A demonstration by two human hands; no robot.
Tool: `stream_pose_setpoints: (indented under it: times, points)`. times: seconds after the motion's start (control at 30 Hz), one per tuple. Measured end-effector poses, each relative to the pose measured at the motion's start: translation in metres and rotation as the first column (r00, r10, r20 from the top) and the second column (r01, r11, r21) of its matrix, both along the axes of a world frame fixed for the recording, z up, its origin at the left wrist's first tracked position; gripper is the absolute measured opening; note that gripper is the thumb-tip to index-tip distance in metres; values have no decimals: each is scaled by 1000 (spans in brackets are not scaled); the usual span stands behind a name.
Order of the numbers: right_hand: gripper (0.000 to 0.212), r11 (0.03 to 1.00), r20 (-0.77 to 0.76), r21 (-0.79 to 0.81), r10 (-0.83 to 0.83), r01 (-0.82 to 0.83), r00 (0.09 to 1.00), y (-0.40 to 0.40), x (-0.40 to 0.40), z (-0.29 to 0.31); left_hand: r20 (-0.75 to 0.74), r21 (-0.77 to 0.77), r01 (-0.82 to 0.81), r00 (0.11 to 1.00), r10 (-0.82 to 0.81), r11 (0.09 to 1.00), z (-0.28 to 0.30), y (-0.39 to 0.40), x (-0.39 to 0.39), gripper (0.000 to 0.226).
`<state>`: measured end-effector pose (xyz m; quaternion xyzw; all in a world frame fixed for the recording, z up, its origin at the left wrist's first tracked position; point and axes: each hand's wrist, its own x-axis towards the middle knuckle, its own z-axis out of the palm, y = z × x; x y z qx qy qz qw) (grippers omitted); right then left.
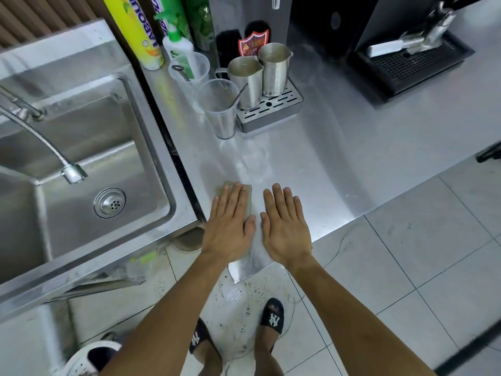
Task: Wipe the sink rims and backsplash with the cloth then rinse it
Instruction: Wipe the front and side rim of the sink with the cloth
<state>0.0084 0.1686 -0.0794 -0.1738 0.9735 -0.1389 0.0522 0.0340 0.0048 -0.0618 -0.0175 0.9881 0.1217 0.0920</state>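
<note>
A head-worn camera looks down on a stainless steel kitchen counter [339, 158], with a person's two bare forearms reaching in from six o'clock.

The left hand [230, 223] lies flat, fingers straight and close together, pressing down on a folded greenish cloth [248, 199]. Only the cloth's far edge and right side show past the fingers. The right hand [284, 226] rests just beside it at three o'clock, also flat, fingers straight and lightly spread, palm on bare steel and holding nothing. Both hands sit near the counter's front edge.

The sink [81, 164] lies at nine o'clock from the hands, a deep steel basin with a round drain [109, 203] and a flexible faucet [54, 153] arching over it. Its right rim [162, 126] runs alongside the counter, and its steel backsplash [54, 47] stands at eleven o'clock. At twelve o'clock stand two steel pitchers [260, 77] on a drip tray [271, 109], clear plastic cups [217, 107] holding spoons, and cleaning bottles [151, 31] behind them.

The wiping of the sink seems not yet begun: the cloth is on the counter, apart from the rims. To do this step well, the left hand likely needs to gather the cloth firmly, keep it folded into a flat pad, and carry it toward nine o'clock. Long overlapping strokes along each rim, then across the backsplash from top down, should keep dirty water running into the basin. The faucet hose crosses the basin, so working around it with care would avoid knocking it.
</note>
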Motion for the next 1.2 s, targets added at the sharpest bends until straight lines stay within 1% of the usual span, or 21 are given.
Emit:
stream_pose_setpoints:
  times: [0.2, 0.37, 0.47, 0.57, 0.63, 0.67, 0.7, 0.77, 0.8, 0.83, 0.87, 0.9, 0.93, 0.97, 1.03, 1.1, 1.2]
  points:
    - [61, 1000, -25, -6, 15, -15, 1000, 1, 0, -2, -39, 7, 78, 996, -78, 997, -4, -6, -13, 73]
    - [60, 1000, -28, 4, 14, -14, 1000, 1, 0, -2, -77, 51, 58, 996, -54, 997, -2, -3, -14, 66]
    - [61, 999, -25, 23, 24, -23, 999, 1, 0, -2, -77, 156, -37, 996, 49, 987, -2, -2, -6, 60]
    - [63, 999, 0, 16, 34, -34, 999, 0, -1, 0, -87, 332, -124, 983, 161, 935, 11, -3, 4, 54]
    - [65, 999, 30, -23, 40, -39, 999, -7, 2, 3, -94, 456, -236, 946, 310, 858, 26, -14, 16, 51]
    - [65, 998, 46, -54, 45, -42, 998, -13, 4, 6, -121, 490, -290, 911, 393, 822, 34, -25, 22, 50]
    - [66, 995, 67, -91, 55, -49, 996, -22, 6, 9, -175, 496, -322, 872, 456, 806, 41, -39, 28, 50]
    - [67, 983, 105, -161, 105, -87, 989, -45, 10, 16, -314, 415, -340, 817, 484, 844, 50, -69, 36, 53]
    - [68, 976, 114, -188, 134, -111, 984, -58, 12, 19, -355, 346, -342, 814, 460, 874, 51, -83, 39, 54]
    - [68, 968, 122, -211, 162, -133, 979, -72, 14, 21, -355, 277, -338, 834, 423, 899, 48, -93, 40, 55]
    - [68, 961, 133, -232, 185, -151, 974, -85, 14, 22, -310, 215, -317, 875, 372, 924, 42, -101, 40, 57]
    - [69, 955, 148, -248, 204, -163, 968, -98, 14, 22, -229, 152, -273, 925, 303, 950, 34, -106, 40, 59]
    - [71, 952, 163, -256, 217, -171, 963, -109, 14, 22, -141, 96, -227, 961, 239, 969, 24, -107, 43, 63]
    - [73, 953, 171, -246, 220, -175, 960, -116, 14, 20, -84, 49, -192, 977, 196, 980, 13, -106, 46, 66]
    - [73, 967, 144, -184, 206, -179, 968, -124, 14, 16, -69, -2, -190, 980, 189, 982, -2, -105, 51, 66]
    - [71, 975, 102, -122, 199, -186, 975, -125, 16, 13, -96, 3, -217, 972, 217, 976, -6, -104, 50, 64]
    - [66, 981, 75, -82, 184, -178, 980, -127, 18, 10, -131, -43, -172, 978, 165, 984, -9, -113, 62, 62]
